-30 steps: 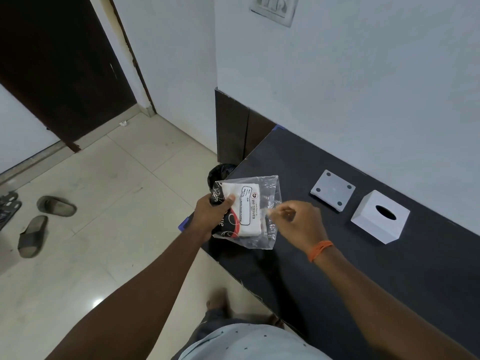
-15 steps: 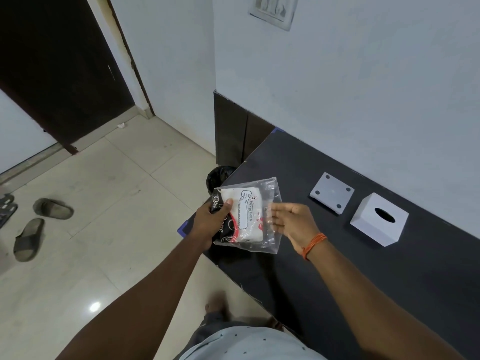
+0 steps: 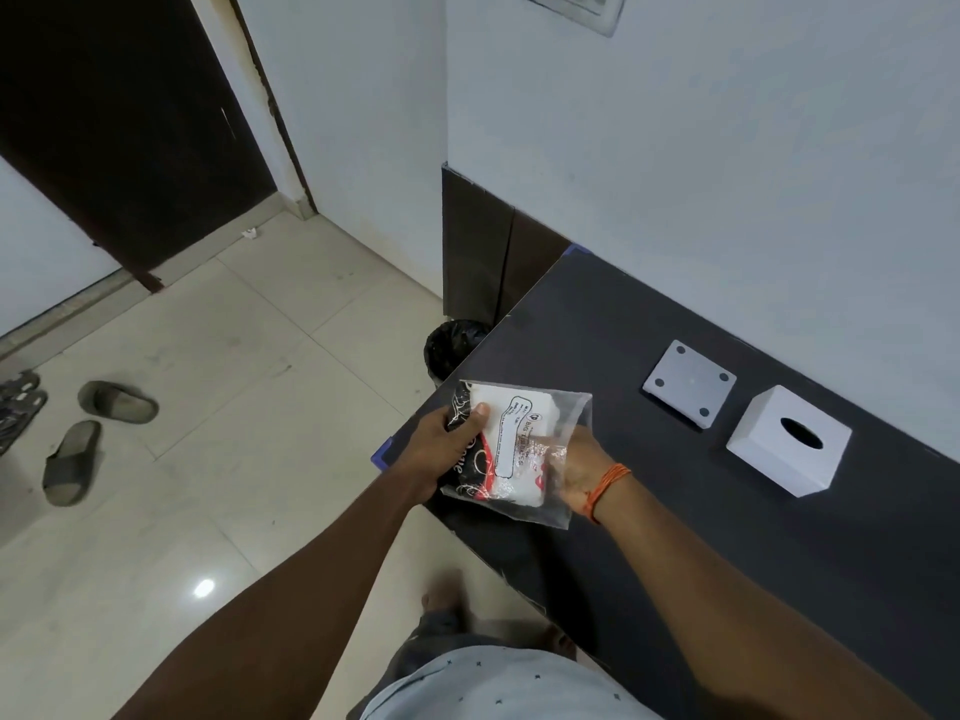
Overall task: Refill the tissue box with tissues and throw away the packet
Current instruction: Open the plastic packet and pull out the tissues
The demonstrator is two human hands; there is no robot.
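Observation:
I hold a clear plastic tissue packet [image 3: 566, 407] with white tissues and a red-and-black print above the left end of the dark table [image 3: 727, 537]. My left hand [image 3: 441, 452] grips its left side, thumb on top. My right hand [image 3: 574, 467] has its fingers pushed inside the packet's open right side, against the tissues. The white tissue box [image 3: 787, 446] stands on the table to the right, oval slot up. Its grey base plate [image 3: 688, 381] lies flat beside it, to the left.
A bin with a black liner [image 3: 452, 348] stands on the floor at the table's far left corner. Grey slippers [image 3: 93, 433] lie on the tiled floor at left. A dark door is at the upper left; a white wall runs behind the table.
My right hand went from pinching the packet's right edge to reaching inside the opened packet. The packet sank slightly towards the table. My left hand kept its grip.

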